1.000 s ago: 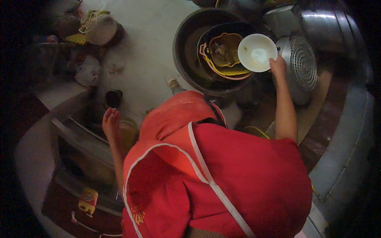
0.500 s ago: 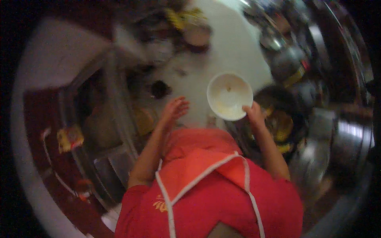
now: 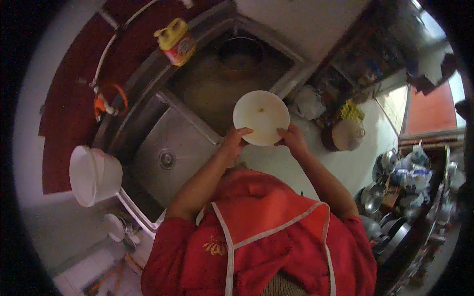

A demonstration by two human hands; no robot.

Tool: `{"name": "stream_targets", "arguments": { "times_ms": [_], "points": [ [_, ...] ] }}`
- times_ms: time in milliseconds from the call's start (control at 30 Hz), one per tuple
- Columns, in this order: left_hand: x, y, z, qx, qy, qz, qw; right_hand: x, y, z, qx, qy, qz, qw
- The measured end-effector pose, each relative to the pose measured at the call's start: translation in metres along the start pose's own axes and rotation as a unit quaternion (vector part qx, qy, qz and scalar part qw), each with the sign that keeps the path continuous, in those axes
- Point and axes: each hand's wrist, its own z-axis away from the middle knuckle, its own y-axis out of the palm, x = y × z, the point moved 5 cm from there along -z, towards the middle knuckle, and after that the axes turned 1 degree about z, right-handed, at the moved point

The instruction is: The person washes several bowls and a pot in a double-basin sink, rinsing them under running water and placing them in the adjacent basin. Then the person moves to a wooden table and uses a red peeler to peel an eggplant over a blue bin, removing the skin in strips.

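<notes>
A white round bowl (image 3: 261,111) with a small dark speck on its inside is held in front of me. My left hand (image 3: 236,138) grips its near left rim, thumb over the edge. On the near right rim, my right hand (image 3: 293,140) has its thumb on top and the other fingers partly hidden below. The bowl's underside is out of sight. Just beyond it lies a wide sink basin (image 3: 207,86) with brownish murky liquid and a dark round vessel (image 3: 241,53) at its far end.
A steel basin (image 3: 148,140) with a drain is at left. A yellow jug (image 3: 177,42) stands on the sink's back ledge, a white bucket (image 3: 96,175) at the left end. To the right are a pale-topped container (image 3: 345,135), a bulging plastic bag (image 3: 309,102) and metal pans (image 3: 373,197).
I have turned left, so the sink now lies ahead and the pans have swung toward the lower right. My left hand, free before, has taken hold of the bowl alongside the right.
</notes>
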Motion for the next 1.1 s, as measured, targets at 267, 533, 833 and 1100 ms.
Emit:
{"name": "stream_targets", "arguments": {
  "times_ms": [267,533,833,1100],
  "points": [
    [-0.059,-0.133,-0.036,-0.101,0.076,0.079,0.989,-0.043,0.07,-0.212,0.025,-0.014,0.378,0.926],
    [-0.075,-0.177,-0.025,-0.21,0.057,0.062,0.974,0.001,0.143,-0.314,0.109,-0.596,0.588,0.535],
    [-0.085,-0.179,-0.029,-0.2,0.101,0.1,0.969,-0.004,0.242,-0.43,0.047,-0.161,0.519,0.838],
    [-0.079,-0.169,-0.069,-0.294,-0.018,0.026,0.955,-0.076,0.235,-0.515,0.008,-0.379,0.664,0.645]
  ]
}}
